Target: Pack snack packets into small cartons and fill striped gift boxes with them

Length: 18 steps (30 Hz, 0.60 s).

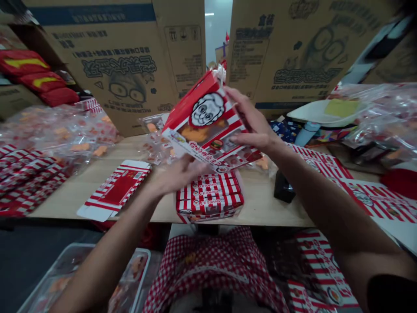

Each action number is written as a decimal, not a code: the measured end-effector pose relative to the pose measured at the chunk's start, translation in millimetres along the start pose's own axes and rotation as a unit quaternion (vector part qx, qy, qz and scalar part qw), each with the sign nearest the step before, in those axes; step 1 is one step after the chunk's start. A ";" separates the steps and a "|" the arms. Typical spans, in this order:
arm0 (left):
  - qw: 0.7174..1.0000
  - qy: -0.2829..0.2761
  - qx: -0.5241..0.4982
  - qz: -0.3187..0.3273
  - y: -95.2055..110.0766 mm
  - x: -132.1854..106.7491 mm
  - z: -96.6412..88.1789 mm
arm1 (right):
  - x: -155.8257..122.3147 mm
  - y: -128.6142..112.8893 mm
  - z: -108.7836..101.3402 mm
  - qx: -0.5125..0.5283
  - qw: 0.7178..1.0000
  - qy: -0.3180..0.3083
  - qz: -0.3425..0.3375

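A red-and-white striped toy box [198,119] with a printed cartoon face and a clear window hangs tilted above the table. My right hand [252,119] grips its right side, thumb across the front and fingers behind. Just under the box's lower left edge is my left hand [180,174], smeared by motion; whether it touches the box cannot be made out. Below lies a block of small striped boxes [210,195] packed in rows near the table's front edge. A flattened red-and-white carton [122,187] rests to the left of it.
Large cardboard cartons [130,69] wall off the back of the table [257,208]. Clear bags of orange pieces [65,130] and striped boxes [29,182] crowd the left. Striped sheets [368,195] and a black object [283,187] lie right. A plastic tub [143,269] stands below.
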<state>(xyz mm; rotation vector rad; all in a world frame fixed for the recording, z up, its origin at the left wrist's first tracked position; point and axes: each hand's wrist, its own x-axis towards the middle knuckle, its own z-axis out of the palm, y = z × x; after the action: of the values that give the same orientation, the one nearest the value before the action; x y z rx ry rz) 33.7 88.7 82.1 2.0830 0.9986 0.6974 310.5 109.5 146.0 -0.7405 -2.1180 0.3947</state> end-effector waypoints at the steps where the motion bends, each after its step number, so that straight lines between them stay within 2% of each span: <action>1: 0.995 -0.025 0.098 -0.011 -5.2 -9.7 5.8 | 7.5 6.0 2.9 -0.007 1.000 -0.025 -0.014; 3: 0.966 -0.064 0.248 -0.022 -10.3 -25.0 20.7 | 20.6 15.5 9.3 -0.002 0.996 -0.068 -0.050; 6: 0.938 -0.126 0.319 -0.049 -10.3 -27.5 33.6 | 37.5 20.7 19.3 -0.009 0.988 -0.131 -0.084; 9: 0.941 -0.222 0.253 -0.046 -12.3 -3.9 28.7 | 49.4 17.3 27.0 -0.014 0.981 -0.168 -0.100; 10: 0.945 -0.235 0.226 -0.030 -14.9 6.7 25.2 | 51.8 15.8 28.9 -0.019 0.979 -0.175 -0.101; 14: 0.956 -0.230 0.180 0.020 -29.1 40.7 16.2 | 53.4 17.6 34.6 -0.054 0.976 -0.190 -0.095; 18: 0.946 -0.288 0.138 0.060 -33.1 44.3 16.5 | 46.1 33.0 40.0 -0.082 0.972 -0.199 -0.091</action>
<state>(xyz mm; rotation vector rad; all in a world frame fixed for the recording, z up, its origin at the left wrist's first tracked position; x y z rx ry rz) 55.8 133.6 53.3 2.3991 0.6623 -0.0240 268.7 163.4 133.3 -0.5869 -2.5981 0.2865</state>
